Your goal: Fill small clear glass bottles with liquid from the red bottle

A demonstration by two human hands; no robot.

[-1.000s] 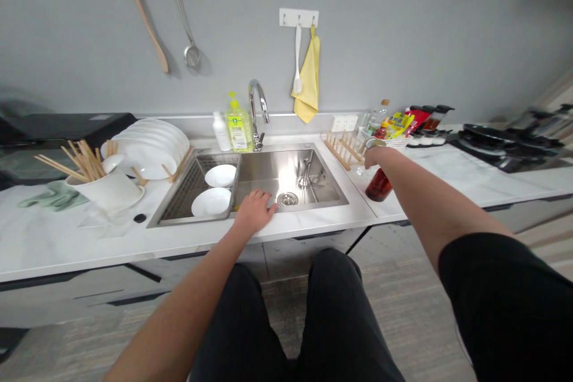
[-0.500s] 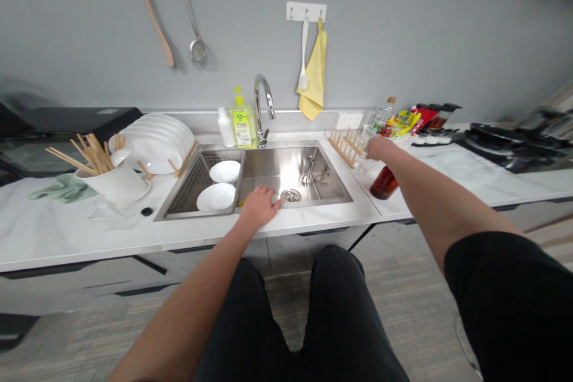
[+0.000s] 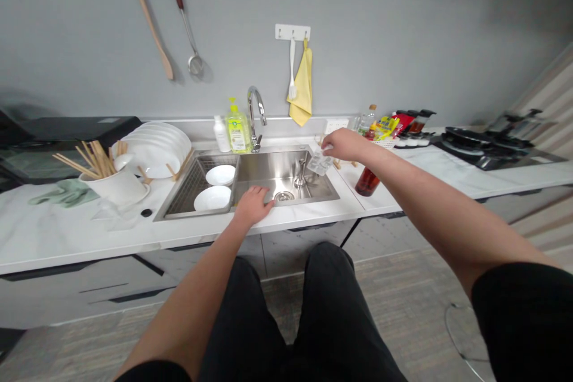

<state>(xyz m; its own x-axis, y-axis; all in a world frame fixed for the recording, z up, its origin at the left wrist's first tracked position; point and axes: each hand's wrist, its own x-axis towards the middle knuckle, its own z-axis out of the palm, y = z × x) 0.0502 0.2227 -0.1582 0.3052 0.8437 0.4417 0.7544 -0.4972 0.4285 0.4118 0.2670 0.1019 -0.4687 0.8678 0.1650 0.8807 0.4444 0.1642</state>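
Observation:
My left hand [image 3: 254, 206] rests on the front rim of the steel sink [image 3: 333, 194], fingers stretched out and holding nothing. Over the sink's right edge, my right hand [image 3: 344, 146] is closed on a clear faceted container [image 3: 319, 162], tilted and looking like glass or plastic; its exact kind is hard to make out. Below my right forearm a bottle of dark red liquid [image 3: 367, 182] stands on the counter, its upper part hidden by the arm. Behind the hand, a wooden rack is mostly covered. Two white bowls [image 3: 213, 198] sit in the sink's left basket.
A faucet [image 3: 255, 113] rises behind the sink beside a green soap bottle [image 3: 238, 131] and a white bottle [image 3: 221, 134]. White plates [image 3: 156, 152] and a chopstick pot [image 3: 117, 188] stand left. Seasonings [image 3: 387, 126] and a stove [image 3: 483, 146] are at right.
My right hand has moved left from the rack area to the sink's right edge, carrying the clear container. My left hand stays on the sink rim. The view has shifted slightly.

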